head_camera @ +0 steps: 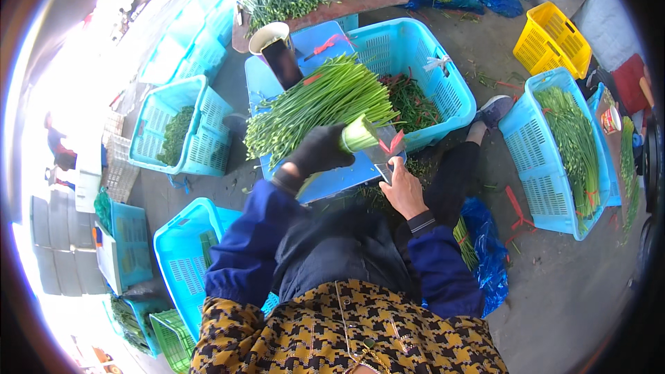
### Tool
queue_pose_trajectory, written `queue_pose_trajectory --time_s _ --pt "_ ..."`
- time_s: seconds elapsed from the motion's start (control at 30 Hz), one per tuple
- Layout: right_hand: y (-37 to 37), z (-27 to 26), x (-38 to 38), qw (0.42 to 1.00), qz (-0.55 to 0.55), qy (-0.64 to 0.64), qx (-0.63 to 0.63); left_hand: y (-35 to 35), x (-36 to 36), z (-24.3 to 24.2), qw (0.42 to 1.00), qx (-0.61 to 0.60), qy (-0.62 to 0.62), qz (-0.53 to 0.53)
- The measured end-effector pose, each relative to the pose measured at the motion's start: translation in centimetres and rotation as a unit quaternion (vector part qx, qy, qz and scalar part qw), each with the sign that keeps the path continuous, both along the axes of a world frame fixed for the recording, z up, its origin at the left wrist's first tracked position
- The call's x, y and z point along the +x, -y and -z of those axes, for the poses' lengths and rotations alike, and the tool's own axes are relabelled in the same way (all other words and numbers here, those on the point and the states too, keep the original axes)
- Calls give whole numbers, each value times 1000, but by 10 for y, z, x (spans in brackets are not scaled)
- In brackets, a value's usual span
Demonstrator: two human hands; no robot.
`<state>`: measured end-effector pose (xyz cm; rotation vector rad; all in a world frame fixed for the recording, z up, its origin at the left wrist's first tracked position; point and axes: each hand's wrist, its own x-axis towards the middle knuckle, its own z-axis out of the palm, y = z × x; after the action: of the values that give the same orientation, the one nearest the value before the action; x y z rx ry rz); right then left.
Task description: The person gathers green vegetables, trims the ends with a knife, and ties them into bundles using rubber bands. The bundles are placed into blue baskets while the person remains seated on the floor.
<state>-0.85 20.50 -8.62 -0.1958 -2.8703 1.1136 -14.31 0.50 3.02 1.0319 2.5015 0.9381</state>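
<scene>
My left hand, in a black glove, grips a bundle of flowering chive stems, its pale cut ends facing right. A pile of loose green stems with buds lies just beyond it on a blue board. My bare right hand is closed around a flat metal blade, close to those cut ends; its full shape is partly hidden. A red tie shows between the bundle and my right fingers. Whether it is fixed to anything, I cannot tell.
A phone leans against a paper tub on the board. Right of it stands a blue crate holding green scraps. Crates of chives stand at left and right. Another person's shoe is beside the scrap crate.
</scene>
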Motion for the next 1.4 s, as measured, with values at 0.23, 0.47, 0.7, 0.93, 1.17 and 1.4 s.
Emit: queue_pose_trajectory --time_s 0.23,0.47,0.7,0.93,1.17,1.4 --pt "-6 5 4 999 -12 -19 -32 -40 -36 83 998 -44 -34 0" --pt "-40 -43 21 998 -57 -1 19 -38 -72 99 996 -47 -57 -46" --pt "-114 -99 87 971 -27 61 -228 -40 -84 107 993 -3 -61 -105" --pt "-105 -87 95 843 18 1 -538 -61 -53 115 981 -90 -149 -79" --pt "-64 -47 50 941 101 -24 -321 -98 -24 99 968 -159 -181 -71" --pt "-42 -35 40 982 4 -91 -168 -94 -30 99 985 -112 -112 -62"
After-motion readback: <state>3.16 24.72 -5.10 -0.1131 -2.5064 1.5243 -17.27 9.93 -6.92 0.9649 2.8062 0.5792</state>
